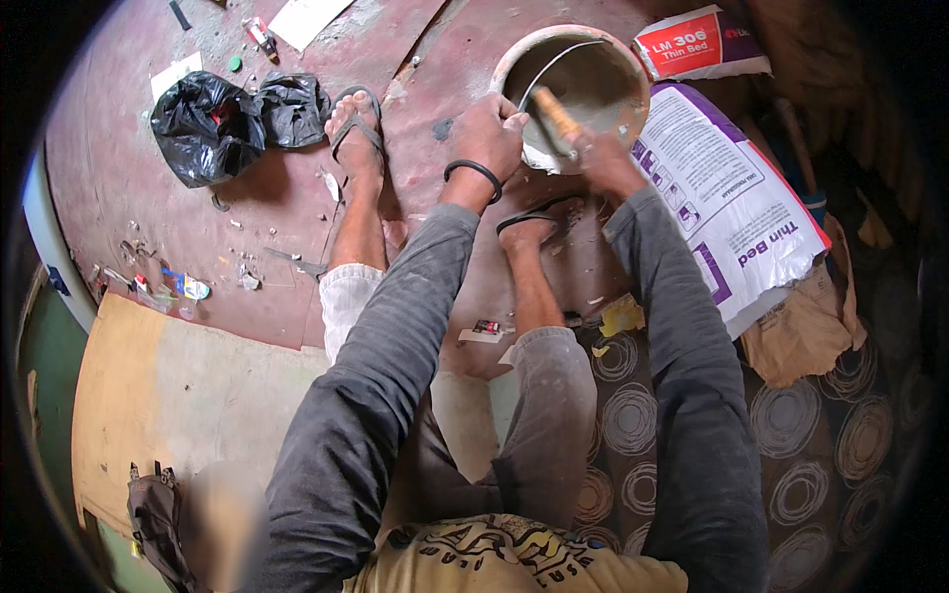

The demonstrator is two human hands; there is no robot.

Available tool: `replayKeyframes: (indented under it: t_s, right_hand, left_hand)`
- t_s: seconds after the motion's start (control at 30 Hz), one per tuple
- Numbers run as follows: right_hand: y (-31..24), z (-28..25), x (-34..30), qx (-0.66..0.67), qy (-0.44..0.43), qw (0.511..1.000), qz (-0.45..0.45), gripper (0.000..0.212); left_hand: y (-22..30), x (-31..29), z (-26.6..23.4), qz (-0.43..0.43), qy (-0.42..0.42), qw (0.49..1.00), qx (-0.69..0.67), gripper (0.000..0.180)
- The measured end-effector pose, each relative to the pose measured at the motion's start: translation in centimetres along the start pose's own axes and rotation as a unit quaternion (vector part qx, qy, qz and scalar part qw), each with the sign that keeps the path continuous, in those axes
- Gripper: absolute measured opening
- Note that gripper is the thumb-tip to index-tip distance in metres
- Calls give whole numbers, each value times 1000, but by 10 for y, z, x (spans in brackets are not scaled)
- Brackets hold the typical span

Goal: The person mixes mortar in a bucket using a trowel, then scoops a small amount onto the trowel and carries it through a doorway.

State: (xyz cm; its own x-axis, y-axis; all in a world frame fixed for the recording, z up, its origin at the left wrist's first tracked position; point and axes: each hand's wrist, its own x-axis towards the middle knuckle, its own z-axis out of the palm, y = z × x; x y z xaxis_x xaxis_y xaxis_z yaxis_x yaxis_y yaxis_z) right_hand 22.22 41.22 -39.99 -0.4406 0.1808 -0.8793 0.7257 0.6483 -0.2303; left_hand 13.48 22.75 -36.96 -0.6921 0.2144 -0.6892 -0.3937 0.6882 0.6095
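My left hand (494,136) has fingers curled at the wire handle (542,71) of the bucket (504,71), toward the red floor's (99,178) right edge. Right hand (605,163) grips a wooden-handled tool (557,114). Grey mix (608,91) is in; I'd judge stirring partway, remaining lumps can't tell.

Head-worn fisheye peering steeply down, forearms (682,346) close in from seven and five o'clock, bucket (638,74) farther at one!

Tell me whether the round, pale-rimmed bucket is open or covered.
Open: no lid covers the bucket, and its grey inside shows past the thin, pale wire handle.
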Motion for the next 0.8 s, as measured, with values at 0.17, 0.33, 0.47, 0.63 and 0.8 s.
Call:
replayKeyframes:
  t_s: [0.17,0.33,0.47,0.63,0.8]
  right_hand:
    - [24,33,3,-145,33,989,15,40]
    - [10,-15,9,-1,34,998,50,40]
    - [14,24,4,-150,-60,987,-4,39]
    - [4,-15,4,-24,17,998,48,39]
    - [-27,-11,-4,-46,-52,998,4,36]
  left_hand:
    - [8,2,9,-20,-25,999,-21,16]
    - [-2,2,8,47,30,998,-7,18]
    - [-3,4,11,18,11,999,-26,18]
    - [-1,3,9,21,14,999,-35,19]
    - [-13,3,2,31,30,999,-9,19]
